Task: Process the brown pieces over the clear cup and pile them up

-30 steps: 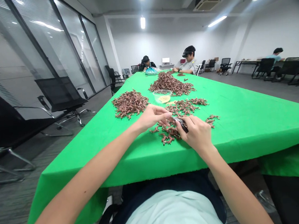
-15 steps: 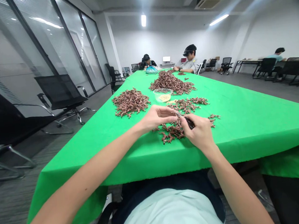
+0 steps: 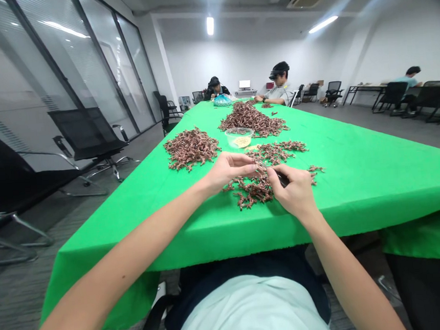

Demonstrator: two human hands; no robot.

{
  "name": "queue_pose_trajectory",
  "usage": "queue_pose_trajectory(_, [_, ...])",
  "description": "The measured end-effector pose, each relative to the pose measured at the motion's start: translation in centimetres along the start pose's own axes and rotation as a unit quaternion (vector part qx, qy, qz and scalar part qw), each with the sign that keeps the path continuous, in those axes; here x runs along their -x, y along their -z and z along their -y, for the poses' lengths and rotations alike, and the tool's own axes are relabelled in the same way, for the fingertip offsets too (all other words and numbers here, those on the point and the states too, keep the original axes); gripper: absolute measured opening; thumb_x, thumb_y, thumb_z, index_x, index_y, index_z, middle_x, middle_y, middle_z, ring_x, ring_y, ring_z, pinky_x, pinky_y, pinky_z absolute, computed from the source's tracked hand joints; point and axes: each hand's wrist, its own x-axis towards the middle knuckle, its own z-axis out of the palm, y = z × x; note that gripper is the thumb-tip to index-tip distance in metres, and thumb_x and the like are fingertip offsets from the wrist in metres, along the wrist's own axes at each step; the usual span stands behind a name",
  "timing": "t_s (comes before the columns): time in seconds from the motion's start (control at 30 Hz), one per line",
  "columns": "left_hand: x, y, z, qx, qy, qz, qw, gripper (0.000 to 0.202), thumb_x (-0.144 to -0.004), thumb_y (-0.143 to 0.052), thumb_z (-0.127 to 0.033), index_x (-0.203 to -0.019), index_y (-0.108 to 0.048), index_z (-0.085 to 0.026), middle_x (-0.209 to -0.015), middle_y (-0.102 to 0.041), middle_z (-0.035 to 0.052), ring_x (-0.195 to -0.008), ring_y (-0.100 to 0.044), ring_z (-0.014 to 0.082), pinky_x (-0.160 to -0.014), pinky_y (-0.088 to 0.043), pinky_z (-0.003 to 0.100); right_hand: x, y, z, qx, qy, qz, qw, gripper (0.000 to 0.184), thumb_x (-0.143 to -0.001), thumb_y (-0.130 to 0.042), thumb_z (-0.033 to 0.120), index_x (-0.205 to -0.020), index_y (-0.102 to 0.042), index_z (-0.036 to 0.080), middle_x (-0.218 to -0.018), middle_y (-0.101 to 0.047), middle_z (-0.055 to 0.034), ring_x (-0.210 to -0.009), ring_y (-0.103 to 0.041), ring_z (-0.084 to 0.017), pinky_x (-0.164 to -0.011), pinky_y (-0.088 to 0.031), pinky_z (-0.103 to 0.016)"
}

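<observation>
Since the earlier frame, the dark tool [image 3: 282, 179] has sunk deeper into the right hand [image 3: 294, 194], with less of it showing. The hands stay close together, the right clamped on the tool, its thin tip near the fingertips of the left hand [image 3: 228, 170]. We cannot tell if those fingers pinch anything. The brown twiggy pieces [image 3: 251, 193] lie directly under both hands on the green tablecloth [image 3: 361, 193], a clear plastic bowl [image 3: 239, 137] beyond. To work well, we keep wrists low and separate one piece at a time.
</observation>
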Motion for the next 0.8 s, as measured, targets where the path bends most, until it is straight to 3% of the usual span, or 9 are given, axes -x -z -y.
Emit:
queue_pose_trajectory(0.57, [0.00, -0.05, 0.18, -0.017, 0.000, 0.015, 1.000, 0.035, -0.073, -0.087, -0.035, -0.095, -0.076, -0.010, -0.092, -0.079, 0.0127, -0.086, -0.076, 0.0221, -0.089, -0.061, 0.039, 0.17, -0.35, -0.22, 0.039, 0.021, 0.005, 0.999, 0.034, -0.096, -0.054, 0.042, -0.077, -0.069, 0.018, -0.067, -0.069, -0.0038, -0.056, -0.058, -0.014, -0.060, -0.038, -0.028])
queue_pose_trajectory(0.8, [-0.04, -0.03, 0.02, -0.029, -0.012, -0.017, 0.999, 0.036, -0.070, -0.088, -0.038, -0.091, -0.076, -0.012, -0.091, -0.079, 0.0109, -0.082, -0.075, 0.0187, -0.086, -0.061, 0.036, 0.15, -0.27, -0.05, 0.013, 0.014, -0.002, 1.000, 0.030, -0.096, -0.054, 0.041, -0.083, -0.072, 0.019, -0.077, -0.074, -0.0051, -0.065, -0.065, -0.017, -0.064, -0.043, -0.029])
